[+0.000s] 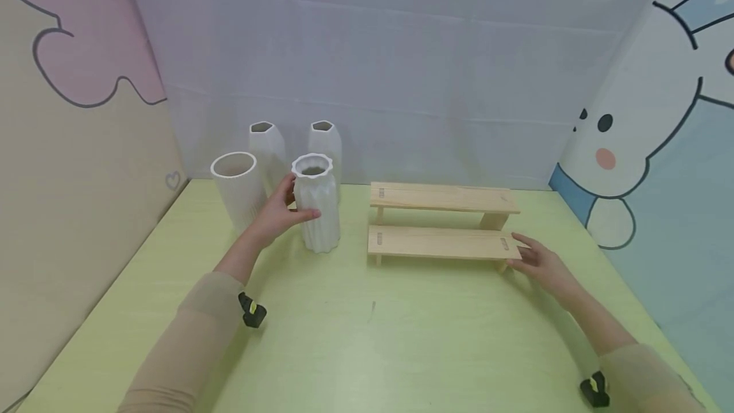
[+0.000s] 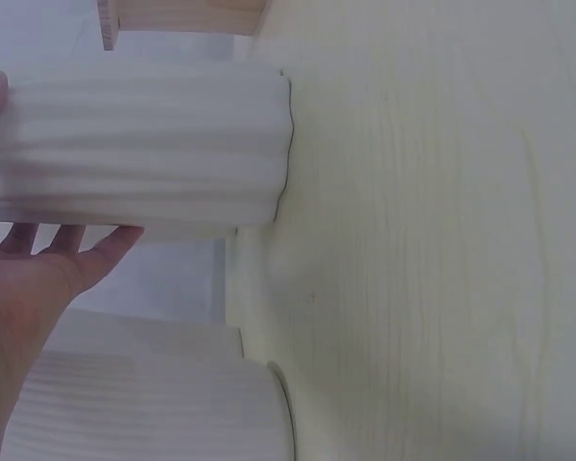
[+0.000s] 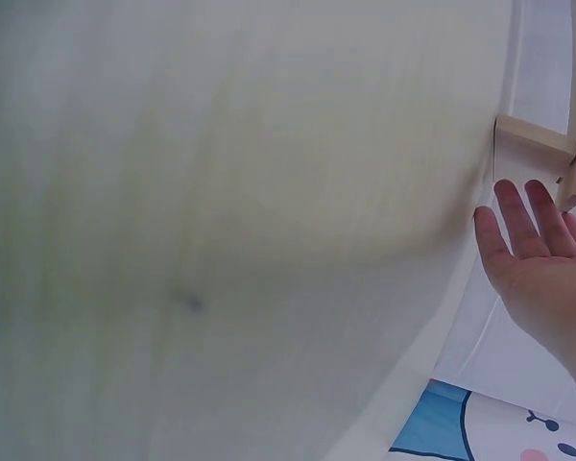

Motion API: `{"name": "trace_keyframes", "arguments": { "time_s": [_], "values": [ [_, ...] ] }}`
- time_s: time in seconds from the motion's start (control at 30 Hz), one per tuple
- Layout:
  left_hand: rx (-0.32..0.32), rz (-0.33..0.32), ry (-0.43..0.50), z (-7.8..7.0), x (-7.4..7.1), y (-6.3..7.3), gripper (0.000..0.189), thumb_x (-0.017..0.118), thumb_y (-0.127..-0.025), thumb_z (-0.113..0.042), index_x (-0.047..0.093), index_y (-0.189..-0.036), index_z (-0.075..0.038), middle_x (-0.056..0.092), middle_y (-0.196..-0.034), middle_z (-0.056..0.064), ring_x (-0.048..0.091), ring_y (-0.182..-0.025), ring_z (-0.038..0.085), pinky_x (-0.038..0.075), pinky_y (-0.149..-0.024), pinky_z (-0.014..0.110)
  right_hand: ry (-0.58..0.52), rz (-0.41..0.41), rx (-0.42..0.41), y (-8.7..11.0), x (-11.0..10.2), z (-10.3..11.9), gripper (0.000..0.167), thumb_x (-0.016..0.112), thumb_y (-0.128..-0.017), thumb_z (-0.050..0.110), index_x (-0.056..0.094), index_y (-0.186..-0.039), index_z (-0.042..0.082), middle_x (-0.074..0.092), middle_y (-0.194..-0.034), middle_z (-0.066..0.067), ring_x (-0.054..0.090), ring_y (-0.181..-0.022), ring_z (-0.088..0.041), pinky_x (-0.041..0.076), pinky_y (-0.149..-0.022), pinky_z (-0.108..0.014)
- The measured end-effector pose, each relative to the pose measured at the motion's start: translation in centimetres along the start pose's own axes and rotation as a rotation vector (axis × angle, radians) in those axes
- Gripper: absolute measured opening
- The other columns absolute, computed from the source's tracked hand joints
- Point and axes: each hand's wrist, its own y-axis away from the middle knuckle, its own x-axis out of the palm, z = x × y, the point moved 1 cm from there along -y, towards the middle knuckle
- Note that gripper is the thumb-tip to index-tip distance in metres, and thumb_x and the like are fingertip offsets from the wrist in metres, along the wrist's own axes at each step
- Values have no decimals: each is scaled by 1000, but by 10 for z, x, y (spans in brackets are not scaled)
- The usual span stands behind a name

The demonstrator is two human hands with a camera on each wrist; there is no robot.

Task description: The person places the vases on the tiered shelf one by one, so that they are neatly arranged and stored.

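My left hand (image 1: 279,212) holds a white fluted vase (image 1: 321,209) with a scalloped rim, thumb across its front and fingers at its left side. In the left wrist view the fluted vase (image 2: 144,144) lies sideways across the picture, its base close to the table. My right hand (image 1: 545,266) is at the right end of the lower board of a two-step wooden stand (image 1: 441,242). In the right wrist view the right hand's fingers (image 3: 523,226) are spread and fairly straight, with the thumb at the board's end.
Left of the fluted vase stands a wide ribbed white vase (image 1: 237,187). Two tall white vases with angular mouths, one on the left (image 1: 268,152) and one on the right (image 1: 328,142), stand behind. A pale cloth wall (image 1: 390,69) closes off the back of the table (image 1: 390,336).
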Motion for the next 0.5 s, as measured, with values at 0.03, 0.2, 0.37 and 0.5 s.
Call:
{"name": "trace_keyframes", "arguments": {
  "time_s": [0.03, 0.2, 0.37, 0.5],
  "values": [
    [-2, -4, -2, 0, 0, 0, 92, 81, -75, -17, 23, -147, -23, 38, -143, 12, 39, -131, 34, 41, -100, 52, -11, -5, 2, 0, 0, 0, 70, 60, -94, 26, 24, -146, -3, 40, -136, -35, 43, -124, -47, 48, -93, -35],
    [-9, -24, -25, -1, 1, 0, 91, 82, -74, -19, 26, -145, -23, 39, -143, 11, 40, -131, 32, 42, -100, 52, -37, -17, 20, 1, 0, -1, 69, 60, -93, 27, 25, -145, -3, 38, -137, -35, 44, -124, -47, 45, -96, -44],
    [-17, -44, -52, -1, 2, 0, 90, 82, -74, -19, 27, -145, -24, 39, -144, 11, 39, -132, 33, 42, -99, 52, -42, -8, 15, 0, 0, -3, 69, 60, -93, 27, 25, -145, -2, 38, -138, -35, 44, -123, -47, 48, -94, -38],
    [-22, -60, -61, -1, 2, 1, 88, 82, -73, -18, 30, -143, -24, 41, -143, 10, 41, -130, 33, 44, -97, 52, -45, 4, 9, -1, -1, -4, 68, 60, -93, 27, 26, -145, -1, 39, -138, -35, 44, -124, -46, 50, -92, -32]
  ]
}}
